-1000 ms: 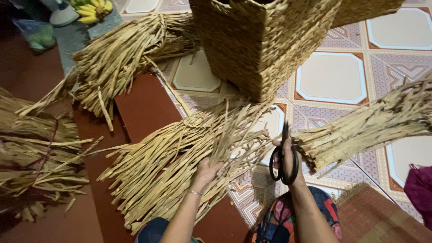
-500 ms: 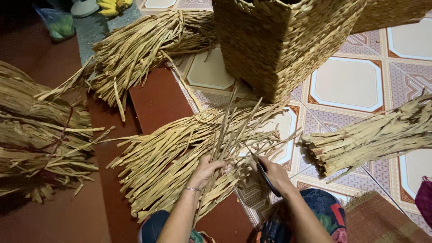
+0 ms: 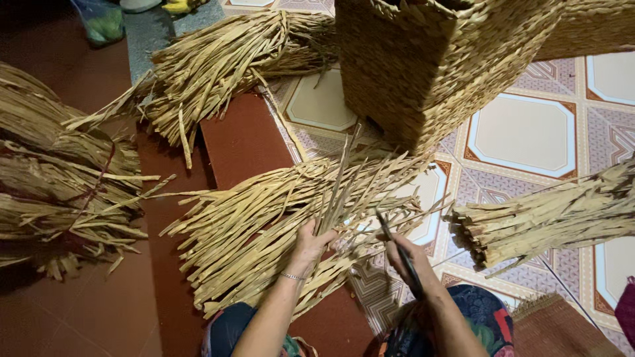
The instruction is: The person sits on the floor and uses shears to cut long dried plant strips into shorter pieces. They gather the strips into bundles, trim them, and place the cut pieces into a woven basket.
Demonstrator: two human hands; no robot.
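A tall woven basket (image 3: 430, 66) stands on the tiled floor (image 3: 522, 132), its walls woven up but its rim cut off by the frame, with dried-straw bundles lying around it: two at the left (image 3: 59, 178), one behind (image 3: 218, 59), one at the right (image 3: 549, 218). The fanned bundle (image 3: 264, 225) in front is loose and looks only partly used. The left hand (image 3: 311, 244) has its fingers closed round a few upright strands (image 3: 337, 185), while the right hand (image 3: 410, 261) grips closed dark scissors (image 3: 397, 248) just beside them.
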